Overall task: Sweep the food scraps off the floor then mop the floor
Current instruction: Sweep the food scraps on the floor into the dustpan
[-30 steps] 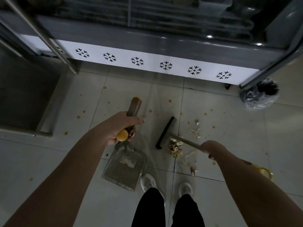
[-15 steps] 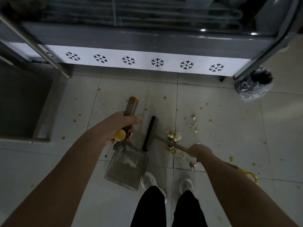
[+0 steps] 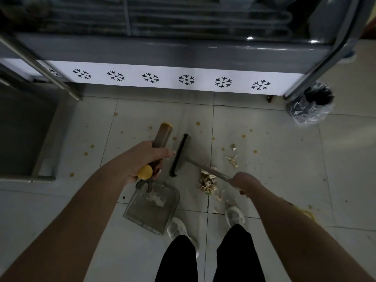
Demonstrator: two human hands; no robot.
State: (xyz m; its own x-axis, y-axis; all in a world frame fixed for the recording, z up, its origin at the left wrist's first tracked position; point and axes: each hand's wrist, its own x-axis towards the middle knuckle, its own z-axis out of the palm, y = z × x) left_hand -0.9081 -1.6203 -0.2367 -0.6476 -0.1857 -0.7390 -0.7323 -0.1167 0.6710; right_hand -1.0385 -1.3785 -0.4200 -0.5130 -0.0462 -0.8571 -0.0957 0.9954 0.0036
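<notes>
At 9 o'clock of your view stands a steel unit, set on the tiled floor. Across 12 o'clock runs a freezer with a white snowflake strip along its base.

Your left hand is wrapped round the handle of the dustpan, fingers curled just above the yellow collar. The handle rises toward 12 o'clock. The pan sits on the floor with its mouth toward 6 o'clock, near your left shoe. A small pale clump of debris lies inside it.

Just beside the handle, at its 3 o'clock, is the black head of the brush, lined up 12 to 6. Whether it touches the tiles cannot be confirmed. Its metal shaft runs toward 4 o'clock into your right hand, which is closed round it.

The main heap of scraps lies on the floor beneath that shaft, between the brush head and your right hand, apart from the pan. Loose peelings lie at 1 o'clock of the heap. Orange spots are scattered over the tiles.

At 2 o'clock, a bin lined with clear plastic stands against the freezer's corner.
</notes>
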